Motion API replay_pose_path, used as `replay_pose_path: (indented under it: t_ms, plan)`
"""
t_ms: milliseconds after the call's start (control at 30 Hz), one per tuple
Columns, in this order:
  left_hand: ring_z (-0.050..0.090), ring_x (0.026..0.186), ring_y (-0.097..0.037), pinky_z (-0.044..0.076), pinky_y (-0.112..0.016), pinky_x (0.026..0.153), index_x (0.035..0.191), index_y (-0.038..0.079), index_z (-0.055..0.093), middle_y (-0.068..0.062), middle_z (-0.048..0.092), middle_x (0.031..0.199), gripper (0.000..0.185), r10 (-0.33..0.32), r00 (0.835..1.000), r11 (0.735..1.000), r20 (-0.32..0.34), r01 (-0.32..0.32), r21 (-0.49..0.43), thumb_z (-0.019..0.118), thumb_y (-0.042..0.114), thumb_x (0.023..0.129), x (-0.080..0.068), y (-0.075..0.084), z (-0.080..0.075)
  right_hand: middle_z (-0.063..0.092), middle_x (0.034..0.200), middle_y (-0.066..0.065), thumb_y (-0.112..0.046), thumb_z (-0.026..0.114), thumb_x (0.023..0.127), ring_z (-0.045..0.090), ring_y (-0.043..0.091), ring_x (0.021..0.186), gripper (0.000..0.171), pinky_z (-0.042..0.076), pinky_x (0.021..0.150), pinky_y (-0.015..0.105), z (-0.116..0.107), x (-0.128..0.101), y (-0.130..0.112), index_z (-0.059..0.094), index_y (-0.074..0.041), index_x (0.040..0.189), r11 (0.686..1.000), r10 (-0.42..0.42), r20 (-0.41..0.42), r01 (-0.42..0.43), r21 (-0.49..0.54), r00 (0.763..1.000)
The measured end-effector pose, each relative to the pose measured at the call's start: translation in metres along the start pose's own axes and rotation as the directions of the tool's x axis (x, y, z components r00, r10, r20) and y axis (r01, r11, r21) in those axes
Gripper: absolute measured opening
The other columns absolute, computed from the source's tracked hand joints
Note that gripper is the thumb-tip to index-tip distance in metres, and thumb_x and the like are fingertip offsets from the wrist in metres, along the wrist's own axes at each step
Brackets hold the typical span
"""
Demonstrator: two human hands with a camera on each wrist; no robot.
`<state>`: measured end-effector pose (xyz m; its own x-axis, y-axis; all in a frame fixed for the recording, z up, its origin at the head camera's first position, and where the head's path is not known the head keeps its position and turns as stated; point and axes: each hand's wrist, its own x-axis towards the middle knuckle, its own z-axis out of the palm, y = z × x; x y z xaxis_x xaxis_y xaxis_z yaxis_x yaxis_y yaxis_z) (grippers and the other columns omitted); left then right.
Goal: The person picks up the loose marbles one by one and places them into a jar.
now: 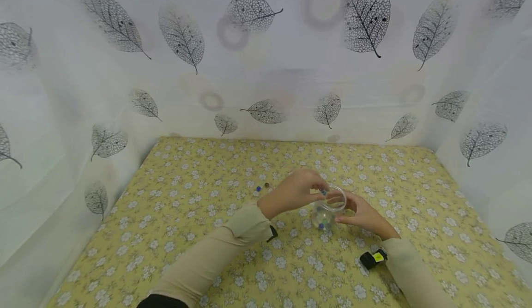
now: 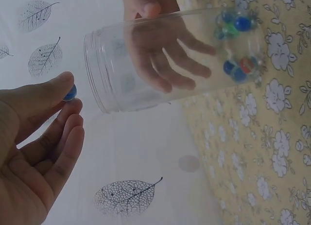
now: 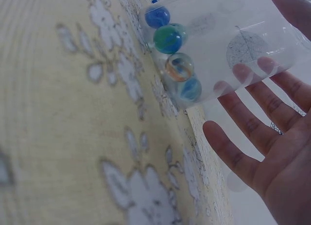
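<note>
I see the clear jar (image 1: pixel 329 208) standing upright on the worktop (image 1: pixel 187 234), mouth up, long axis vertical, approx. mid-worktop and a bit toward the near edge and right side. In both wrist views its base sits on the flowered cloth w/ several marbles (image 3: pixel 174 55) at the bottom: blue, green, orange-ish.

My right hand (image 1: pixel 362 214) cups the jar's right side; fingers (image 3: pixel 252 123) spread apart, near straight, pressed on the wall, thumb on the other side.

My left hand (image 1: pixel 296 190) is at the jar's rim, thumb and forefinger pinched together on one blue marble (image 2: pixel 70 93); other fingers loosely curled under.

Two loose marbles (image 1: pixel 262 187) lie on the worktop just left of that hand, toward the far edge.
</note>
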<state>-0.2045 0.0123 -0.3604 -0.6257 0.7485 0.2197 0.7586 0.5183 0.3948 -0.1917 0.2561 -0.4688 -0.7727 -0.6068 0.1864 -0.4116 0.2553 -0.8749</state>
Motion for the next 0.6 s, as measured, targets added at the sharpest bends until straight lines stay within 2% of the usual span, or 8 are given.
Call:
replay_pose_path:
  t_ms: [133,267,600]
  plan:
    - [0.06,0.086,-0.006,0.046,-0.01,0.077,0.1,0.013,0.073,0.004,0.069,0.095,0.016,-0.007,1.0,1.0,0.02,0.007,-0.003,0.069,0.02,0.086,0.0003,0.0019,0.0006,0.05,0.129,0.024,0.001,0.066,0.085,0.057,0.021,0.114,0.058,0.048,0.092,0.022,0.0004,-0.0006,-0.0007,0.041,0.002,0.137,1.0,0.016,-0.009,-0.016,-0.008,1.0]
    - [0.06,0.085,-0.005,0.046,-0.01,0.076,0.101,0.015,0.073,0.004,0.069,0.096,0.016,-0.01,0.999,1.0,0.034,0.01,0.001,0.068,0.021,0.087,0.0001,0.0018,0.0015,0.049,0.128,0.027,0.002,0.065,0.084,0.057,0.022,0.114,0.058,0.048,0.092,0.022,0.0004,-0.0006,-0.0003,0.041,0.003,0.137,1.0,0.01,-0.009,-0.01,-0.007,1.0]
    - [0.06,0.086,-0.006,0.046,-0.01,0.075,0.102,0.014,0.072,0.004,0.069,0.097,0.02,-0.005,0.999,1.0,0.036,0.006,-0.021,0.069,0.024,0.085,-0.0019,-0.002,0.0047,0.053,0.129,0.018,0.001,0.065,0.085,0.056,0.006,0.113,0.06,0.048,0.091,0.021,0.0002,-0.0004,-0.0016,0.039,0.002,0.138,1.0,0.014,-0.004,-0.014,0.007,1.0]
